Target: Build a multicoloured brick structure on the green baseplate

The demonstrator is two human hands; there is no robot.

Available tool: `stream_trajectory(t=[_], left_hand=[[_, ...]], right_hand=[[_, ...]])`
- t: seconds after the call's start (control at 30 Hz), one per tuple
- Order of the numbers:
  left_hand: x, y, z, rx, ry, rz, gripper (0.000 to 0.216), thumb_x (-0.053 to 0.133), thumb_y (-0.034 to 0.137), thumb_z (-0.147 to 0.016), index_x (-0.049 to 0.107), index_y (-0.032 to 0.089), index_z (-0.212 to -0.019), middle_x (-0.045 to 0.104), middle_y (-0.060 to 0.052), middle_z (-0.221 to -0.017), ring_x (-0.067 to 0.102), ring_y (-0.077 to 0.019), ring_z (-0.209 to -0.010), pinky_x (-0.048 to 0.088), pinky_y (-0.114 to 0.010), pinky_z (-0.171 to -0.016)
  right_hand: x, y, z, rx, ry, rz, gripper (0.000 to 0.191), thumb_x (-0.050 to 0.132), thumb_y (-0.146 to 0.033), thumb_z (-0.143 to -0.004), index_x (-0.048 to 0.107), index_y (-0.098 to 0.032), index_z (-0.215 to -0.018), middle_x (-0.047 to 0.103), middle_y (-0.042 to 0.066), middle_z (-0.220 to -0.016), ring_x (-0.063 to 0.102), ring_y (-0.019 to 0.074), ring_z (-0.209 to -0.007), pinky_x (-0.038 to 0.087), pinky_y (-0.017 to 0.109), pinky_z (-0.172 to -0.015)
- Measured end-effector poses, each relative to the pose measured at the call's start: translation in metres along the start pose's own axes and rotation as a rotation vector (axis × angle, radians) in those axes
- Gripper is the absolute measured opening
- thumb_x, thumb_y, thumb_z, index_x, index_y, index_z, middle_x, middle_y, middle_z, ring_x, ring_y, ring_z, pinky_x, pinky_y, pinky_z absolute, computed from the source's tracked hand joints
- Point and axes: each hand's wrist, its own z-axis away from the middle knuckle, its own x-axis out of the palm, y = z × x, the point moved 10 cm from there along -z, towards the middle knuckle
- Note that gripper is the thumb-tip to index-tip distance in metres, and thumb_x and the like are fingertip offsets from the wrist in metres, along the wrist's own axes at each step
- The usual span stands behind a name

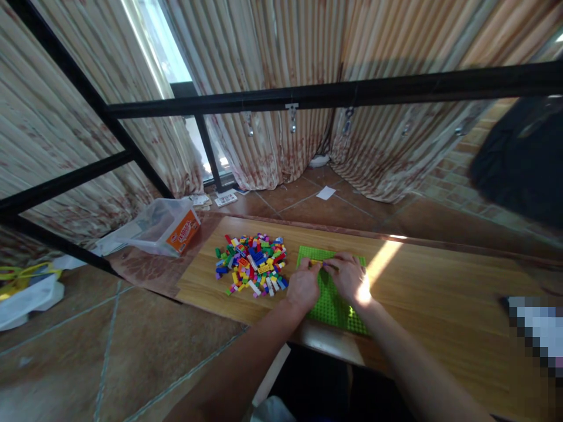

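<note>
A green studded baseplate [332, 302] lies on the wooden tabletop in front of me, partly covered by both hands. My left hand [304, 285] rests over its left part, fingers closed, with a yellow toy brick [315, 262] by the fingertips; whether it grips anything is hidden. From the right, my right hand [349, 276] reaches over the plate's far half. Its thumb and fingers pinch together at a tiny purple toy brick [324, 265], close to the left fingertips. Left of the plate spreads a pile of mixed coloured toy bricks [255, 264].
Beyond the pile's left side stands a clear plastic tub [160, 225] with an orange label. A black metal rail [308, 97] with hanging clips crosses in front of the curtains [272, 58]. A blurred, pixelated object [539, 328] lies at the table's right end.
</note>
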Motion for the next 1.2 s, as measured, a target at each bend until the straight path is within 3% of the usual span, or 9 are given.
stream_trajectory(t=[0.2, 0.37, 0.5, 0.7, 0.9, 1.2], left_hand=[[0.000, 0.000, 0.004, 0.050, 0.055, 0.004, 0.051, 0.037, 0.008, -0.088, 0.053, 0.019, -0.134, 0.050, -0.013, -0.129, 0.063, -0.0221, -0.102, 0.053, -0.033, -0.091], [0.002, -0.002, 0.007, 0.060, 0.110, 0.032, 0.054, 0.041, 0.005, -0.084, 0.052, 0.019, -0.135, 0.045, -0.014, -0.136, 0.057, -0.0232, -0.117, 0.049, -0.034, -0.100], [0.002, -0.004, 0.007, 0.060, 0.120, 0.049, 0.054, 0.039, 0.005, -0.085, 0.049, 0.022, -0.136, 0.044, -0.012, -0.138, 0.058, -0.0226, -0.116, 0.050, -0.035, -0.098], [0.003, 0.002, 0.007, 0.125, 0.101, -0.028, 0.057, 0.040, 0.005, -0.085, 0.045, 0.020, -0.141, 0.036, -0.013, -0.151, 0.046, -0.0255, -0.132, 0.044, -0.039, -0.106], [0.009, 0.009, 0.005, 0.193, 0.062, -0.100, 0.056, 0.041, 0.006, -0.086, 0.048, 0.017, -0.140, 0.049, -0.011, -0.143, 0.050, -0.0249, -0.123, 0.043, -0.039, -0.106], [0.010, 0.010, 0.004, 0.183, 0.057, -0.111, 0.057, 0.041, 0.005, -0.084, 0.049, 0.018, -0.138, 0.052, -0.009, -0.140, 0.051, -0.0248, -0.117, 0.044, -0.039, -0.103]], right_hand=[[-0.001, 0.001, 0.001, -0.046, 0.058, -0.070, 0.025, 0.058, -0.042, -0.087, 0.075, -0.027, -0.096, 0.065, 0.009, -0.106, 0.056, 0.0259, -0.096, 0.044, 0.044, -0.084], [-0.022, 0.019, 0.012, -0.078, 0.182, -0.158, 0.041, 0.053, -0.047, -0.087, 0.065, -0.020, -0.115, 0.065, 0.011, -0.105, 0.060, 0.0255, -0.096, 0.050, 0.044, -0.084], [-0.037, 0.037, 0.031, -0.089, 0.268, -0.163, 0.044, 0.053, -0.054, -0.087, 0.065, -0.017, -0.109, 0.063, 0.015, -0.108, 0.060, 0.0276, -0.099, 0.050, 0.049, -0.087], [-0.033, 0.032, 0.038, -0.183, 0.264, -0.095, 0.034, 0.053, -0.048, -0.089, 0.070, -0.019, -0.096, 0.064, 0.013, -0.106, 0.060, 0.0267, -0.101, 0.050, 0.048, -0.088], [-0.028, 0.026, 0.027, -0.192, 0.257, -0.112, 0.026, 0.056, -0.040, -0.089, 0.074, -0.021, -0.089, 0.065, 0.010, -0.104, 0.060, 0.0235, -0.096, 0.050, 0.044, -0.088], [-0.015, 0.028, 0.009, -0.102, 0.155, -0.074, 0.026, 0.059, -0.042, -0.086, 0.077, -0.024, -0.092, 0.066, 0.009, -0.107, 0.058, 0.0243, -0.096, 0.045, 0.044, -0.087]])
